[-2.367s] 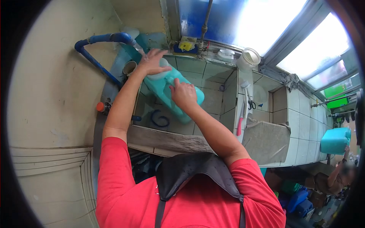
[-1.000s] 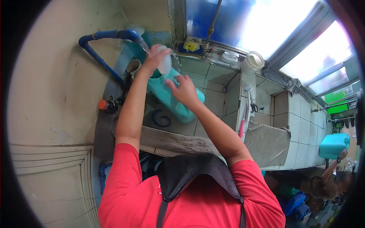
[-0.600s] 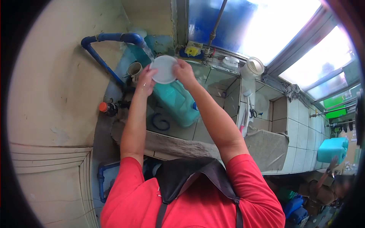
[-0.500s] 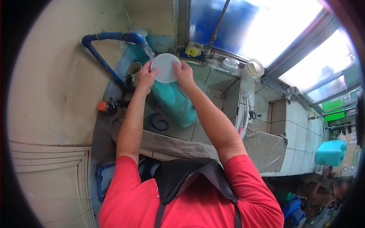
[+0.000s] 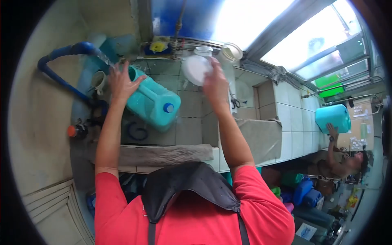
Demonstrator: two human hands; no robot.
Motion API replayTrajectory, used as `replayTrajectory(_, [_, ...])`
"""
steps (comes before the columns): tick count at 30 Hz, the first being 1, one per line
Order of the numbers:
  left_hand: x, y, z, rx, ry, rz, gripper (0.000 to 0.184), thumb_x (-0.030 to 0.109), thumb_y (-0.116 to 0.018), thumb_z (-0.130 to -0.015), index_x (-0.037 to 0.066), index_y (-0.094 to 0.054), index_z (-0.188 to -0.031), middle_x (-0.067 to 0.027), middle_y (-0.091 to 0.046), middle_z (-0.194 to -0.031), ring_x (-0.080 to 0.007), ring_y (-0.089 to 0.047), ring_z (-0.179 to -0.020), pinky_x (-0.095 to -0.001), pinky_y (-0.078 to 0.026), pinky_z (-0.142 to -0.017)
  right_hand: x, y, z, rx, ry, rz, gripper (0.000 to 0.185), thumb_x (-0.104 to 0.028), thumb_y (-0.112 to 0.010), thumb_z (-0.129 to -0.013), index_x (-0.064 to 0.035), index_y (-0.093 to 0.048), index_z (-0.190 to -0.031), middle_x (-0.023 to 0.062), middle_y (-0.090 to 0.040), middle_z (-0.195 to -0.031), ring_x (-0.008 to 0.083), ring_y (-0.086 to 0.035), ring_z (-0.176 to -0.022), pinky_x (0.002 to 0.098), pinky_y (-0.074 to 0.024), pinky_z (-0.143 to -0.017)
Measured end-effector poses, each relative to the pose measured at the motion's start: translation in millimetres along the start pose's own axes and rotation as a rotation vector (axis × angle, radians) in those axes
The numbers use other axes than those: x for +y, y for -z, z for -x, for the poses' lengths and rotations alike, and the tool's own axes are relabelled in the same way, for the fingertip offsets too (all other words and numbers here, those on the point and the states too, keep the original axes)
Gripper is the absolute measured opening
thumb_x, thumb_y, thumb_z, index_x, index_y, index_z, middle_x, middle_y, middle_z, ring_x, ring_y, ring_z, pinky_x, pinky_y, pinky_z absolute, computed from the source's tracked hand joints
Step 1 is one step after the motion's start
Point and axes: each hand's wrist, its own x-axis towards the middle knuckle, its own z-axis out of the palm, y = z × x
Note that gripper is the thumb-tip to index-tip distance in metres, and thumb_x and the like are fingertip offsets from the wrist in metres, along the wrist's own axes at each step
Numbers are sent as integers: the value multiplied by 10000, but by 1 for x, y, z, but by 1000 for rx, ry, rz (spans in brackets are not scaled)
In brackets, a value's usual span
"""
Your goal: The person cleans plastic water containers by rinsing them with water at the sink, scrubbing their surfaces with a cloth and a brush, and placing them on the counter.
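White round lid (image 5: 197,70) now gripped by the right hand (image 5: 216,83) alone, just left of its fingers; both hands had it half a second ago. Frees left hand (image 5: 124,81): fingers spread, can't tell if thumb touches the jerrycan. Teal jerrycan (image 5: 157,102) lies between hands, mouth uncovered, right of left hand. Blue pipe (image 5: 83,48) runs water (image 5: 105,58) up-left of it.

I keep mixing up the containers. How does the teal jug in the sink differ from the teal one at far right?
The sink jug has the left hand at its mouth; the far container has a co-worker's hand against it.
The sink jug plainly shows a blue cap; on the far container I cannot make one out.
The sink jug looks bigger and nearer, the far container smaller and farther off.
Both are teal and boxy.
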Motion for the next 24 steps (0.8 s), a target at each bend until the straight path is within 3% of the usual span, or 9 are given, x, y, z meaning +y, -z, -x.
replayTrajectory(2, [-4, -13, 7, -13, 138, -279, 790, 566, -732, -729, 139, -515, -1358, -244, -520, -1303, -421, -505, -1186, -478, -417, -1004, 49, 53, 10, -54, -289, 51, 400, -91, -595, -826, -78, -591, -1226, 157, -663, -889, 305, -628, -711, 408, -509, -680])
replayTrajectory(5, [-26, -41, 6, -147, 283, 13, 880, 611, -729, -692, 157, -466, -1398, -276, -468, -1346, -440, -480, -1220, -494, -408, -1019, 159, 140, 53, -169, -202, 283, 412, -107, -581, -782, -41, -622, -1187, 112, -662, -854, 163, -636, -714, 321, -509, -644])
replayTrajectory(6, [-34, -48, 5, -109, 200, 48, 882, 590, -735, -691, 176, -443, -1413, -255, -443, -1379, -431, -478, -1228, -492, -411, -1020, 213, 164, 81, -285, -572, 190, 418, -88, -594, -757, -33, -633, -1170, 94, -677, -869, 171, -654, -738, 314, -527, -646])
replayTrajectory(7, [-42, -53, 1, -69, 116, 80, 887, 568, -740, -690, 195, -420, -1428, -235, -417, -1412, -421, -476, -1235, -489, -414, -1021, 163, 191, 75, -423, -984, 105, 456, -95, -637, -733, -39, -627, -1186, 68, -672, -861, 189, -662, -763, 317, -544, -651])
replayTrajectory(9, [-63, -58, -11, -139, 62, 147, 873, 550, -742, -688, 211, -416, -1424, -208, -409, -1423, -414, -482, -1233, -488, -422, -1015, 200, 219, 110, -601, -1111, 136, 440, -161, -695, -731, -49, -657, -1155, 95, -703, -907, 220, -684, -766, 331, -556, -688])
replayTrajectory(10, [-71, -58, -17, -209, -4, 218, 860, 532, -744, -686, 227, -411, -1419, -180, -400, -1434, -406, -487, -1230, -487, -430, -1009, 207, 218, 123, -609, -1101, 134, 440, -161, -695, -731, -49, -657, -1155, 95, -703, -907, 220, -684, -766, 331, -556, -688])
replayTrajectory(12, [-79, -51, -30, -298, 16, 213, 835, 517, -748, -682, 226, -430, -1397, -162, -416, -1420, -402, -494, -1223, -484, -439, -999, 215, 214, 139, -576, -700, 783, 418, -234, -734, -736, -55, -691, -1112, 131, -718, -967, 256, -697, -810, 367, -555, -747])
replayTrajectory(15, [-59, -39, -34, -402, 89, 167, 807, 512, -761, -672, 223, -453, -1360, -147, -438, -1397, -395, -503, -1213, -476, -450, -989, 184, 165, 116, -205, -662, 444, 260, -266, -708, -802, -57, -746, -952, 157, -705, -988, 304, -673, -922, 408, -526, -814])
replayTrajectory(24, [-68, -68, 1, -251, 271, 340, 1044, 593, -815, -615, 108, -365, -1422, -186, -442, -1400, -380, -474, -1250, -477, -398, -1047, 142, 42, 73, -266, -90, 820, 237, -308, -710, -773, -123, -768, -910, 149, -630, -1170, 324, -520, -1157, 434, -411, -993])
